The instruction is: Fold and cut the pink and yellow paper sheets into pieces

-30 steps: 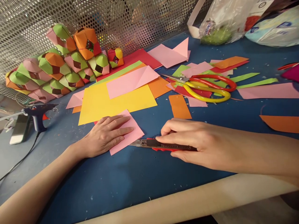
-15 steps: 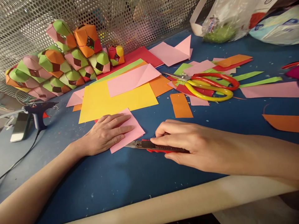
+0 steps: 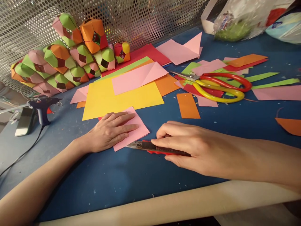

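A folded pink paper [image 3: 138,127] lies on the blue table, and my left hand [image 3: 113,130] rests flat on it, fingers spread, holding nothing. My right hand [image 3: 188,144] is wrapped round a red and black utility knife [image 3: 162,149]. The knife's blade end touches the lower edge of the pink paper, its tip partly hidden there. Behind my left hand are a yellow sheet [image 3: 122,102] and another pink sheet [image 3: 138,78] on top of it.
Folded-paper shapes [image 3: 60,58] are stacked at the back left by a metal mesh [image 3: 150,15]. A glue gun [image 3: 43,111] and a phone [image 3: 24,121] sit left. Scissors [image 3: 223,88] lie on paper scraps; an orange piece [image 3: 188,105] is nearer. Plastic bags [image 3: 235,25] stand back right.
The view has shifted slightly, so the table's things appear further right. The knife, in my right hand, is still at the pink paper's lower edge, with its blade end slightly further left along it.
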A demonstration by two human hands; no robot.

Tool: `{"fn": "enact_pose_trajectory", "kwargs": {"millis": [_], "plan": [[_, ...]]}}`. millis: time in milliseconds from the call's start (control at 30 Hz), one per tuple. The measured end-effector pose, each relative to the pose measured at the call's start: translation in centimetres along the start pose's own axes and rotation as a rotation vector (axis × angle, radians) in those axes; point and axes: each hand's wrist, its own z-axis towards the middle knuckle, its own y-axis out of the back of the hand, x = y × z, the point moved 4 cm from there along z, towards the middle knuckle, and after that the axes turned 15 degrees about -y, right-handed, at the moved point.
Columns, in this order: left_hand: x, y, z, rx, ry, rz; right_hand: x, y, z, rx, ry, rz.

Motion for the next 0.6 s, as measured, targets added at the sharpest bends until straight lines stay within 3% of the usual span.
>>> {"fn": "enact_pose_trajectory", "kwargs": {"millis": [600], "plan": [[-0.07,-0.12,-0.11,-0.047,-0.022,-0.023,0.69,-0.78,0.69,-0.071,0.1,-0.006]]}}
